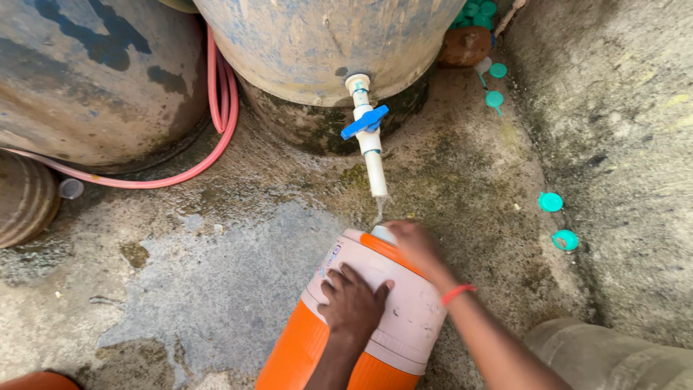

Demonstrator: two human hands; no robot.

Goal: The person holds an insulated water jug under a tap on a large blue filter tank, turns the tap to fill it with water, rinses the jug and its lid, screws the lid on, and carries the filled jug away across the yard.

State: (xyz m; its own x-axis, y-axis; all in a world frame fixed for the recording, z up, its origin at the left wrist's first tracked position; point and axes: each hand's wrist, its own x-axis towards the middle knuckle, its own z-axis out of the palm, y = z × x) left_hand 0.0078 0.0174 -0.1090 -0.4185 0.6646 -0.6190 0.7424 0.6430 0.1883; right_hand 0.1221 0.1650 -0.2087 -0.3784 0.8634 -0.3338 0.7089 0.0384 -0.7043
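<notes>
While tilted on its side on the wet concrete floor [216,282], mouth end raised toward the tap [375,170], sits steady: orange-and-pale cooler jug [404,325], low centre of the head view, just under the spout.

Left hand [354,303] pressed flat on the jug's pale upper wall, fingers spread apart, bracing rather than gripping. Right hand [419,249] curled over the jug's top rim at the opening, closed around the edge; fingertips hidden behind the rim, so cannot tell how tight. Red band [457,292] on that wrist.

Up above: thin trickle of water dropping from the white pipe, right at the jug's mouth. Blue lever [364,121] angled across the pipe, untouched. Behind it, big worn tank [317,43]; pink hose [220,101] looped at its left; green caps [551,201] scattered along the right wall.

Looks like the stage of catching water at the mouth, probably rinsing or filling. Flow weak, jug well short of upright. Next move, by the look of it, calls for keeping the mouth lined up under the drip, with one hand freed for the lever if more flow is wanted and the other bracing against a roll.
</notes>
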